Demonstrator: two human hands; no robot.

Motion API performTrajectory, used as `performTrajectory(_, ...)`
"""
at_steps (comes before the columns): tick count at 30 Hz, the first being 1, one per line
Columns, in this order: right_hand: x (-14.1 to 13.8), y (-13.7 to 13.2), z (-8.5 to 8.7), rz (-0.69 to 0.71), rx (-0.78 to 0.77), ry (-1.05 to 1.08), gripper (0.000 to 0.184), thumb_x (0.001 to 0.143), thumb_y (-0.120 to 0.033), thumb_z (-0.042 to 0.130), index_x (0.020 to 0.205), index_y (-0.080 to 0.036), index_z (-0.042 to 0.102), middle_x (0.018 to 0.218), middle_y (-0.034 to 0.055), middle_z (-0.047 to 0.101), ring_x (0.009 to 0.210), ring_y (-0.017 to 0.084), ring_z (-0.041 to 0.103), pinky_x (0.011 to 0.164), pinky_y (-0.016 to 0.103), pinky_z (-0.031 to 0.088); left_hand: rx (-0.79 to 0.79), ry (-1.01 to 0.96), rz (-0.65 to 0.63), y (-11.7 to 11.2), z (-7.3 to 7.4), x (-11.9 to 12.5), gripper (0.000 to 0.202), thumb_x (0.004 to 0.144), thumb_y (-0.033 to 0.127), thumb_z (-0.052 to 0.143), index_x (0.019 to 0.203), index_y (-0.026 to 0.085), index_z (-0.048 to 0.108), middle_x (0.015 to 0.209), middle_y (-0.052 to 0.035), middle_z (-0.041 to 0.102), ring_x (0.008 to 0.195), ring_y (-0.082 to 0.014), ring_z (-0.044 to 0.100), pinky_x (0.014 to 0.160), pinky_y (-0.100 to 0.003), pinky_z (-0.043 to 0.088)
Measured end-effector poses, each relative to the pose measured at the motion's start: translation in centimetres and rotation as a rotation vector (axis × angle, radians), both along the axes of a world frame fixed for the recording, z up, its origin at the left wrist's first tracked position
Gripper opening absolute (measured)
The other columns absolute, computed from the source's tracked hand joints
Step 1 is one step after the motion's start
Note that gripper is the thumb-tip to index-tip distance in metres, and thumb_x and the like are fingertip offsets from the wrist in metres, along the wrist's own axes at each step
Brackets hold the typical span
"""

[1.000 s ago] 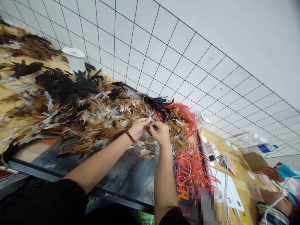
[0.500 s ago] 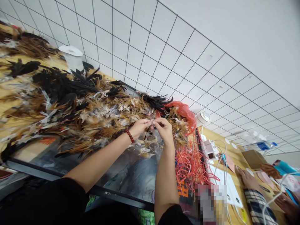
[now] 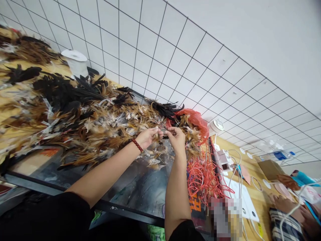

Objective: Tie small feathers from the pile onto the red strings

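My left hand (image 3: pixel 147 138), with a string of red-brown beads (image 3: pixel 137 145) at its wrist, is pinched closed over the feather heap. Just to its right my right hand (image 3: pixel 177 138) is also pinched closed. Between the two sets of fingertips is something small and pale, too small to name. Beneath and around both hands lie tan and brown feathers (image 3: pixel 107 129), with long black feathers (image 3: pixel 64 90) behind on the left. A few loose feathers (image 3: pixel 156 160) rest on the dark tabletop below my hands.
A crumpled red plastic bag (image 3: pixel 195 118) and a tangle of red cord (image 3: pixel 200 177) are on the right. Behind stand a white spool (image 3: pixel 76 63) and a wire grid (image 3: pixel 150 57). At far right a co-worker's hand (image 3: pixel 284 204) is over a wooden table (image 3: pixel 263 190).
My fingertips have drawn slightly apart, with a small pale gap-spanning piece showing between them. At far right the co-worker's hand and checked sleeve have shifted right.
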State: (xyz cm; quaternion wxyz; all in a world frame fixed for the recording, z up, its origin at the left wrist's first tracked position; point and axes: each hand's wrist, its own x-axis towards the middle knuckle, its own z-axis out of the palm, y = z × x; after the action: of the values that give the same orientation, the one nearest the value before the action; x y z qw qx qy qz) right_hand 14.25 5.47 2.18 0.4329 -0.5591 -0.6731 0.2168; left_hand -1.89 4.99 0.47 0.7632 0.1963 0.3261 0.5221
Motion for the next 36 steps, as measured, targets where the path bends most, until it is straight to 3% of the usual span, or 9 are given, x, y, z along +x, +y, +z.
performTrajectory(2,0.6,0.1,-0.3,0.012,-0.109,-0.159,0.015,0.072,-0.031,0.067,0.082,-0.021,0.072,0.078,0.0012,0.069,0.066,0.013,0.059,0.069,0.025,0.047,-0.088,-0.043,0.094,0.2,0.2,-0.2,0.007,0.082,0.011,0.062,0.077,0.012,0.066,0.075,-0.0062,0.069,0.069,-0.0143,0.067,0.066,-0.028,0.054)
performTrajectory(6,0.4,0.1,-1.0,0.030,-0.295,-0.439,0.005,0.067,-0.025,0.071,0.071,-0.025,0.074,0.066,-0.0006,0.069,0.064,0.015,0.060,0.063,0.024,0.042,-0.062,-0.130,0.194,0.5,0.1,-0.5,0.008,0.083,0.013,0.063,0.075,0.013,0.063,0.061,0.0001,0.060,0.060,-0.0121,0.063,0.062,-0.027,0.054)
performTrajectory(13,-0.9,0.1,-2.2,0.067,-0.333,-0.590,0.009,0.067,-0.019,0.065,0.067,-0.024,0.073,0.066,0.0017,0.069,0.064,0.015,0.059,0.059,0.023,0.039,0.018,-0.104,0.266,0.5,0.3,-0.6,0.007,0.082,0.014,0.063,0.075,0.012,0.062,0.056,0.0018,0.053,0.055,-0.0104,0.058,0.058,-0.024,0.053)
performTrajectory(18,1.8,-0.6,-0.5,0.260,-0.448,-0.370,0.009,0.062,-0.015,0.062,0.059,-0.018,0.069,0.053,-0.0027,0.062,0.052,0.010,0.053,0.053,0.019,0.038,0.066,-0.070,0.275,0.2,0.5,-0.5,0.009,0.082,0.015,0.064,0.074,0.012,0.062,0.056,0.0014,0.052,0.055,-0.0100,0.056,0.060,-0.024,0.052)
performTrajectory(23,2.8,-1.0,0.7,0.275,-0.404,0.060,0.021,0.068,-0.034,0.064,0.074,-0.015,0.070,0.058,-0.0008,0.065,0.050,0.010,0.054,0.052,0.021,0.044,0.104,-0.028,0.242,0.1,0.0,-0.1,0.010,0.078,0.018,0.070,0.074,0.011,0.063,0.057,0.0017,0.054,0.056,-0.0097,0.057,0.062,-0.024,0.052)
performTrajectory(25,2.7,-0.9,0.5,0.305,-0.458,0.091,0.023,0.064,-0.034,0.068,0.078,-0.015,0.072,0.061,0.0002,0.067,0.051,0.011,0.056,0.054,0.023,0.046,0.116,-0.010,0.252,0.1,0.0,0.0,0.011,0.076,0.020,0.071,0.074,0.011,0.064,0.057,0.0016,0.055,0.056,-0.0098,0.057,0.063,-0.024,0.051)
performTrajectory(28,2.5,-0.5,-0.3,0.237,-0.501,-0.131,0.017,0.062,-0.024,0.070,0.077,-0.017,0.074,0.060,-0.0006,0.067,0.051,0.012,0.057,0.054,0.023,0.044,0.127,0.004,0.298,0.1,0.0,0.0,0.014,0.074,0.022,0.073,0.073,0.011,0.064,0.056,0.0016,0.055,0.056,-0.0099,0.056,0.062,-0.025,0.050)
performTrajectory(32,1.3,0.2,-1.4,-0.002,-0.320,-0.435,0.007,0.066,-0.024,0.070,0.071,-0.023,0.074,0.064,0.0009,0.069,0.060,0.013,0.058,0.058,0.023,0.041,0.167,0.014,0.313,0.2,0.0,-0.1,0.018,0.071,0.025,0.076,0.072,0.012,0.064,0.056,0.0020,0.055,0.056,-0.0099,0.056,0.062,-0.025,0.049)
performTrajectory(36,-0.5,0.4,-2.4,-0.010,-0.303,-0.568,0.006,0.063,-0.027,0.072,0.058,-0.024,0.069,0.055,0.0008,0.064,0.052,0.013,0.053,0.052,0.022,0.035,0.174,0.021,0.329,0.2,-0.1,-0.1,0.020,0.070,0.027,0.077,0.072,0.012,0.064,0.056,0.0019,0.054,0.056,-0.0104,0.056,0.061,-0.025,0.047)
